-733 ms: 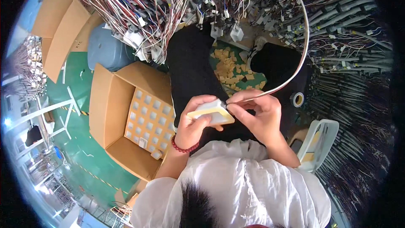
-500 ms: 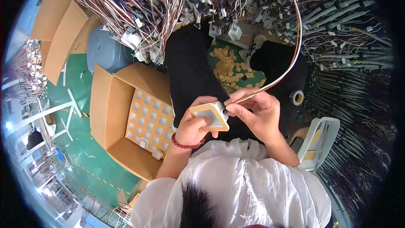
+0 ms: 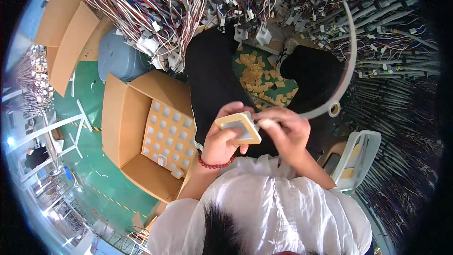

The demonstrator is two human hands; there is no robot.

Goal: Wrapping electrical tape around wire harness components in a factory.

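My left hand (image 3: 222,139) holds a small square pad (image 3: 239,127), white in the middle with a tan backing rim, tilted up in front of me. My right hand (image 3: 283,130) pinches at the pad's right edge and also holds the end of a long pale strip (image 3: 347,61) that arcs upward to the right. A red bead bracelet (image 3: 214,164) circles my left wrist. Both hands hover over my black-trousered lap (image 3: 212,80).
An open cardboard box (image 3: 120,123) with a grid tray of small white squares (image 3: 170,130) stands on the green floor at my left. Tan paper scraps (image 3: 257,73) litter the floor between my legs. Bundles of coloured wires (image 3: 155,4) hang ahead. A white plastic chair (image 3: 358,153) stands at right.
The pad has turned to face up more squarely in my left hand. My right hand's fingers have closed in on its right edge. The strip still arcs upward.
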